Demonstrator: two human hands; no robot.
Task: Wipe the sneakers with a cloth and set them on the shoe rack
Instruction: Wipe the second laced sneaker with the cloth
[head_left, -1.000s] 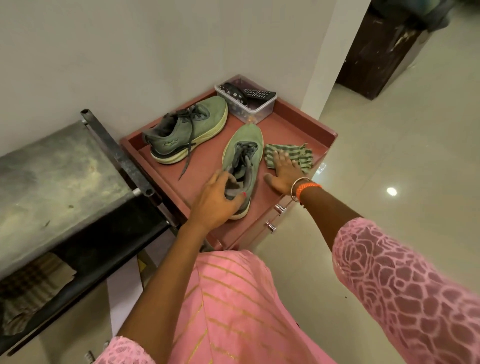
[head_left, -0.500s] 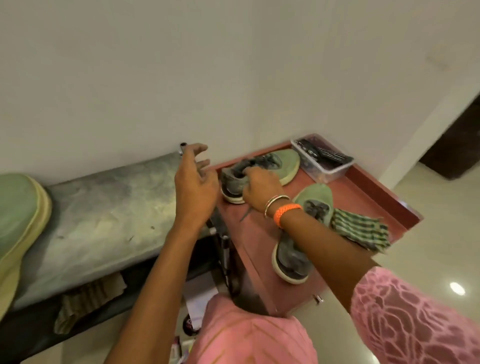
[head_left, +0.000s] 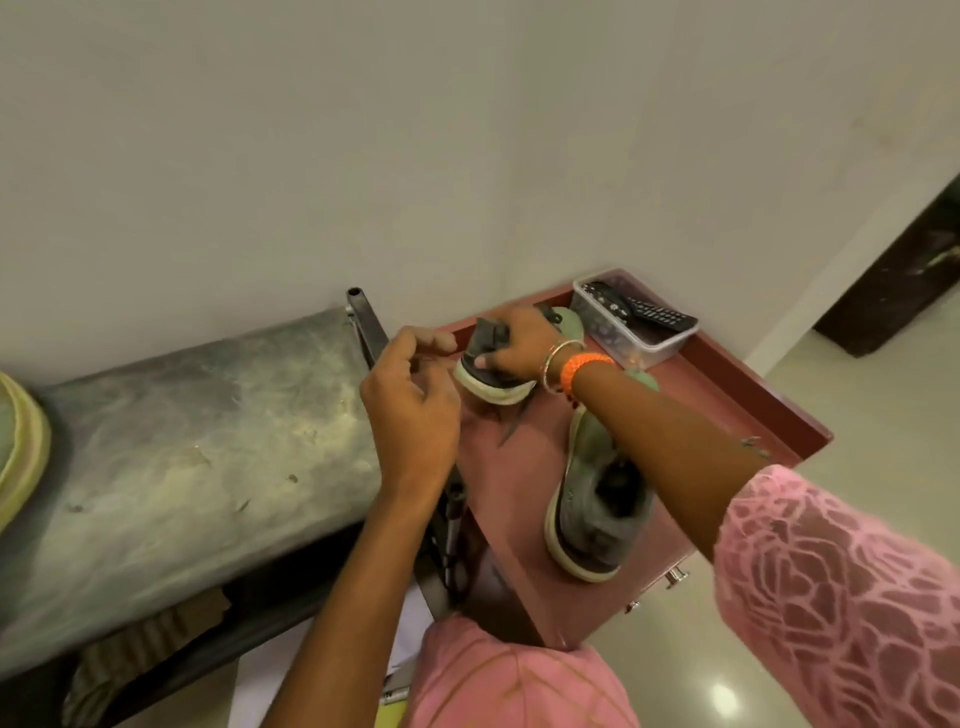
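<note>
Gripping the far sneaker by its heel at the back of the red counter, the right hand lifts it; the left hand hovers beside, loosely curled and empty. The second sneaker lies nearer on this counter, so the shoe rack, left of it, waits for both.

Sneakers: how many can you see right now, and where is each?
3. One gripped at its heel by the right hand on the red tray; one lying on the tray under that forearm; one at the left frame edge, partly cut off.
</note>
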